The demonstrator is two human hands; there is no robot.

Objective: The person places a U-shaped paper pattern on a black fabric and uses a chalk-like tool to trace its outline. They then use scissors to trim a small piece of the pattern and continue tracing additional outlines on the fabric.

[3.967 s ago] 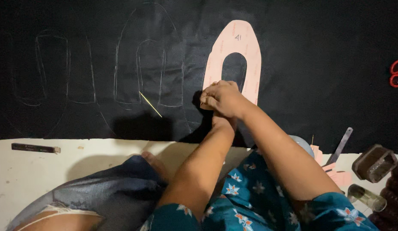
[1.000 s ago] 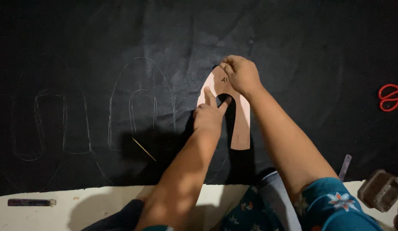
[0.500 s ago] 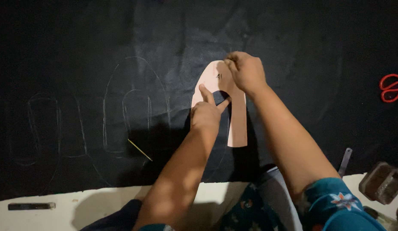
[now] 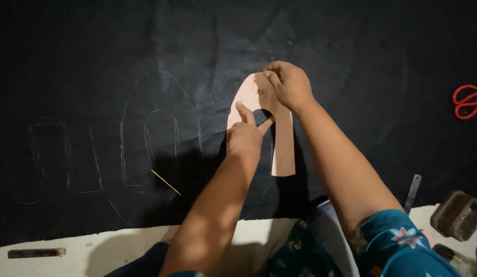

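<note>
Both hands shifted slightly along the pink arch-shaped cardboard template. Left hand is spread open, pressing its left leg flat; right hand is curled at the top curve; what it grips I cannot tell. Nearby: thin yellow stick, chalk outlines, red-handled scissors far right. Template's long axis runs away from the person, curve far, legs near. It lies on black fabric sheet over pale floor.
</note>
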